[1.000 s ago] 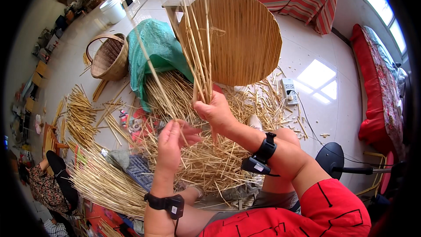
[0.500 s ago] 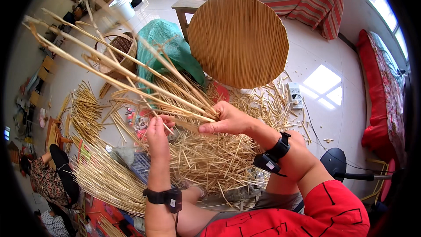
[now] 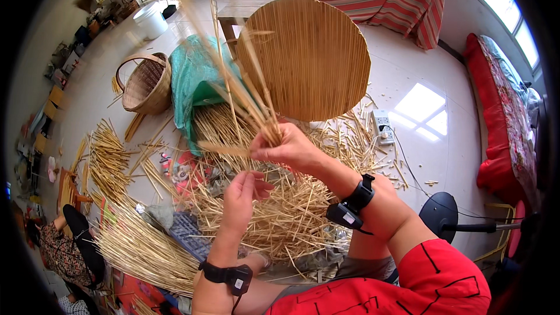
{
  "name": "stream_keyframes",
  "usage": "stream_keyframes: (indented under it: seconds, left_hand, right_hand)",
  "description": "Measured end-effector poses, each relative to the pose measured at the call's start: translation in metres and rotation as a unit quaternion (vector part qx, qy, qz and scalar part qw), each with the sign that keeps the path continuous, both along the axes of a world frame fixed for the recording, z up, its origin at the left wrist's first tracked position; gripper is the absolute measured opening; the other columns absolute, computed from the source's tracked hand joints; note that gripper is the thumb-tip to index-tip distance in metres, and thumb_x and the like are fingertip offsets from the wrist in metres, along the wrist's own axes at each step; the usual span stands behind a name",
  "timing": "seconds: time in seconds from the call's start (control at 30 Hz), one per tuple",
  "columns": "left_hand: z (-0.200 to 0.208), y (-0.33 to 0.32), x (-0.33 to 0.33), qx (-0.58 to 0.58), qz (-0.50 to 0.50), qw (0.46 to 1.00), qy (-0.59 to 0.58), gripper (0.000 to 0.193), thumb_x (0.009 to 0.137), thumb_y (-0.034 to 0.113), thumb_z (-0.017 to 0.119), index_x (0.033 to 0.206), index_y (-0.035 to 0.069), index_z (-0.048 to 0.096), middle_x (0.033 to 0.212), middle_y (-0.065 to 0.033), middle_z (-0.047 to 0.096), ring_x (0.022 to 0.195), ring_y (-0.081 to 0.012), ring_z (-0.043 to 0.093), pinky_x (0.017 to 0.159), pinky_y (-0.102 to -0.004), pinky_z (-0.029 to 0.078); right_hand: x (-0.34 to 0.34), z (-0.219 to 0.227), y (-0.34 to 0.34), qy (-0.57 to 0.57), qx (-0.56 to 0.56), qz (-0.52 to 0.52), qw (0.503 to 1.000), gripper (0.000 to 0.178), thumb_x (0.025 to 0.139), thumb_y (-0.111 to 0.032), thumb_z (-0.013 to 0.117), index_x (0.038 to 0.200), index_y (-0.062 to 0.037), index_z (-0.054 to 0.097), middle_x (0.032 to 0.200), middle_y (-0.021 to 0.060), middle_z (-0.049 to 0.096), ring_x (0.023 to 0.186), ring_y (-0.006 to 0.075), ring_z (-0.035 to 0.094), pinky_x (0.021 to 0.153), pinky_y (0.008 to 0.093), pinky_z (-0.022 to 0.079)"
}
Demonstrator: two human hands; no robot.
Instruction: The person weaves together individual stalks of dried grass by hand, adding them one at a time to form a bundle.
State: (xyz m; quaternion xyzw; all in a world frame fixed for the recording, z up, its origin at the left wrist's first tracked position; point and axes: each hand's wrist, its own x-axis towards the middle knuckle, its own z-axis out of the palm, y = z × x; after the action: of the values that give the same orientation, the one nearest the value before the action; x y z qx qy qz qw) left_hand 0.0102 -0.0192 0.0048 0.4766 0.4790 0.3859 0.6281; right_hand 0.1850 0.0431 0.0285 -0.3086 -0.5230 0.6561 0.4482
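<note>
My right hand (image 3: 287,149) is closed round a bundle of dry straw stalks (image 3: 256,112). The stalks fan upward and their upper ends are smeared by motion. A flat tan strip (image 3: 224,149) juts leftward from the same hand; whether it is a leaf or a blade I cannot tell. Just below and left of it, my left hand (image 3: 242,192) has loosely bent fingers, somewhat apart, with nothing visible in them. Beneath both hands spreads a heap of short cut straw pieces (image 3: 274,216).
A long straw sheaf (image 3: 146,248) lies at lower left, a shorter pile (image 3: 108,157) beyond it. Further off are a green sack (image 3: 189,76) of stalks, a wicker basket (image 3: 149,84), a round slatted board (image 3: 303,58) and a power strip (image 3: 382,125). Another person (image 3: 64,251) sits far left.
The bundle has swung from pointing left to nearly upright as my right hand moved slightly left. My left hand has let go of a stalk and dropped lower and to the right.
</note>
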Motion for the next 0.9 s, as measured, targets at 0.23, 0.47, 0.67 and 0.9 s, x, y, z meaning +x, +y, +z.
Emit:
stream_keyframes:
  seconds: [0.23, 0.47, 0.67, 0.9]
  left_hand:
    - [0.0, 0.016, -0.021, -0.007, 0.147, 0.98, -0.134, 0.021, 0.096, 0.02, 0.044, 0.099, 0.003, 0.055, 0.088, -0.0086, 0.064, 0.068, -0.0108, 0.058, 0.061, -0.0231, 0.046]
    - [0.018, 0.012, -0.014, -0.04, 0.14, 0.933, -0.33, 0.02, 0.098, 0.023, 0.039, 0.096, 0.007, 0.051, 0.092, -0.0148, 0.064, 0.07, -0.0142, 0.058, 0.062, -0.025, 0.049]
    - [0.003, 0.013, -0.026, -0.024, 0.089, 0.947, -0.307, 0.023, 0.099, 0.025, 0.036, 0.097, 0.007, 0.051, 0.076, -0.011, 0.061, 0.063, -0.0162, 0.057, 0.058, -0.0255, 0.047]
    - [0.003, 0.006, -0.016, -0.031, -0.065, 0.996, -0.049, 0.024, 0.099, 0.022, 0.035, 0.092, 0.004, 0.05, 0.078, -0.0095, 0.061, 0.068, -0.0158, 0.06, 0.063, -0.0257, 0.049]
  right_hand:
    - [0.005, 0.006, -0.002, -0.074, -0.012, 0.14, 0.987, 0.024, 0.077, -0.025, 0.075, 0.084, -0.0039, 0.067, 0.07, -0.0048, 0.057, 0.064, 0.0037, 0.048, 0.055, 0.0204, 0.036]
    - [-0.008, -0.012, -0.003, -0.069, 0.005, 0.066, 0.995, 0.017, 0.076, -0.016, 0.075, 0.082, -0.0026, 0.066, 0.074, -0.0025, 0.061, 0.07, 0.0047, 0.052, 0.062, 0.0213, 0.042]
    - [-0.014, -0.006, -0.004, -0.111, -0.022, 0.044, 0.993, 0.015, 0.076, -0.011, 0.07, 0.087, -0.0032, 0.063, 0.074, -0.0012, 0.06, 0.067, 0.0048, 0.051, 0.061, 0.0221, 0.042]
    - [-0.004, -0.005, 0.011, 0.02, -0.003, -0.245, 0.969, 0.015, 0.086, -0.018, 0.064, 0.09, -0.0034, 0.062, 0.062, -0.0046, 0.053, 0.048, 0.001, 0.041, 0.042, 0.0166, 0.03]
